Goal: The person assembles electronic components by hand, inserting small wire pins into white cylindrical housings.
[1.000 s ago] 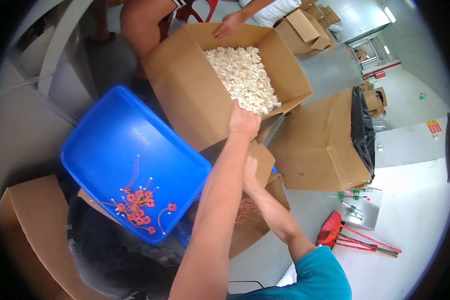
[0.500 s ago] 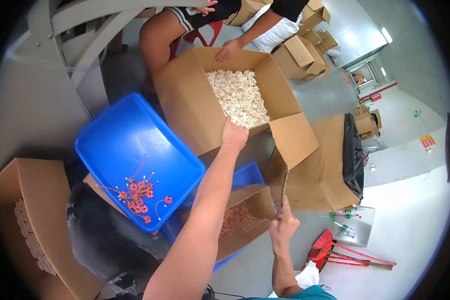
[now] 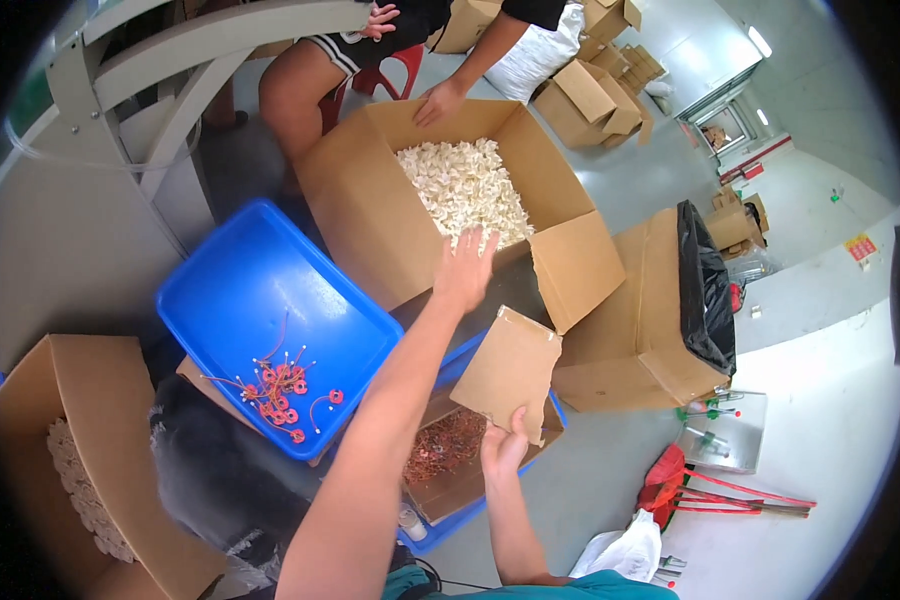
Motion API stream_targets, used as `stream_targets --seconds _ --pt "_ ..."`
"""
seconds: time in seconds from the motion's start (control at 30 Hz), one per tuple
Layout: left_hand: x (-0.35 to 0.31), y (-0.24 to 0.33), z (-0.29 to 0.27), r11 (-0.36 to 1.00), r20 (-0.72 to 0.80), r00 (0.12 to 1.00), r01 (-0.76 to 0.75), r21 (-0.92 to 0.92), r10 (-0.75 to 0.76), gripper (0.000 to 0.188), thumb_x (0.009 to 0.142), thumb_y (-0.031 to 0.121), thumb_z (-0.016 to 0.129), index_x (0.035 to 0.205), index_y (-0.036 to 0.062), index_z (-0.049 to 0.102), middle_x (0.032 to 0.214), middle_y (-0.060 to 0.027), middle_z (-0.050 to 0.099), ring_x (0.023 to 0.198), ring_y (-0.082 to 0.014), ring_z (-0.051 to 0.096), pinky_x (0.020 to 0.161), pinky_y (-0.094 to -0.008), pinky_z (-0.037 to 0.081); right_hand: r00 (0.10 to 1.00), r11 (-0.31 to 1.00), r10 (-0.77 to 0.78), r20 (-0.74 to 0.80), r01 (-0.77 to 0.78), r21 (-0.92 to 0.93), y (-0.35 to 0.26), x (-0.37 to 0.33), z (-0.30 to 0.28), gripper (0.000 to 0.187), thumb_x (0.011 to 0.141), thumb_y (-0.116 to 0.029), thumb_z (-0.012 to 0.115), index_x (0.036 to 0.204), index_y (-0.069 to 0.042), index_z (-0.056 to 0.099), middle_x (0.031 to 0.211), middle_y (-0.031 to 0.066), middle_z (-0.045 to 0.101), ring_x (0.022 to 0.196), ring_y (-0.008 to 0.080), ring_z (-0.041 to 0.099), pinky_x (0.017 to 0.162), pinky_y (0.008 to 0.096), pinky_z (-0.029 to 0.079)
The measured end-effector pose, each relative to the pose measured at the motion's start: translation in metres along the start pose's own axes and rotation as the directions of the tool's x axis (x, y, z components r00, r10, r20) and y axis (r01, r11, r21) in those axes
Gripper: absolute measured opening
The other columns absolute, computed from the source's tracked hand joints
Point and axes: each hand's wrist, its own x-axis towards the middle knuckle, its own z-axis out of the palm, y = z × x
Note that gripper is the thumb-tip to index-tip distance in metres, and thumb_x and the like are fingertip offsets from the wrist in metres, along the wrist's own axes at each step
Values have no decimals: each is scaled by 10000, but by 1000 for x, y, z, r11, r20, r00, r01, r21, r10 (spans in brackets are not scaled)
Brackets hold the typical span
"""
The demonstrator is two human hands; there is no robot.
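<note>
Below centre, the right hand (image 3: 504, 450) grips a cardboard piece (image 3: 508, 365) by its lower edge — most of it above the grip — while mid-frame the left hand (image 3: 462, 275), fingers spread, is near a carton (image 3: 350, 200).

Left forearm (image 3: 370, 450) is slanting up from the lower edge toward the right, bare along its visible length. Left hand (image 3: 462, 272) is showing its back, wrist roughly in line with the forearm; its fingers (image 3: 474, 244) are pointing away from the body, slightly spread. Right forearm (image 3: 515, 530) is standing closer to the body. Right hand (image 3: 505, 448) is gripping, thumb (image 3: 518, 420) lying uppermost, other fingers mostly hidden.
</note>
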Motion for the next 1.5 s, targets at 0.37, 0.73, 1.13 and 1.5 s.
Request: stream_targets --seconds 0.37,0.73,1.13,1.5 --pt "-95 153 -11 935 753 644 334 -121 -132 362 855 196 653 1178 34 674 1232 -185 638 1078 -403 644 775 -605 564 717 205 602 351 286 -936 -67 4 -21 454 866 -43 687 1294 12 548 1292 91 566 1198 186 534 1006 353 448" --pt "-88 162 -51 996 614 788 78 -49 -31 195 868 125 606 976 100 765 1020 -108 735 911 -273 725 712 -479 608 441 -729 426 790 684 12 -128 218 44 898 715 70 619 1521 -114 269 1430 284 434 1279 396 497 987 460 486" --pt "-167 117 -184 969 363 901 -191 -159 237 123 797 87 599 757 28 699 701 -160 698 701 -287 723 623 -403 585 491 -702 396 776 707 -89 -98 208 62 714 839 25 483 1497 -213 339 1395 229 495 1216 362 552 968 473 502" --pt "-321 63 -421 329 189 806 427 -842 -561 384 998 158 551 1318 -46 491 1161 -147 661 1081 -150 611 931 -319 479 569 -77 98 817 822 -564 -91 133 42 603 896 -117 613 1446 0 395 1244 218 621 1120 302 630 942 399 511"
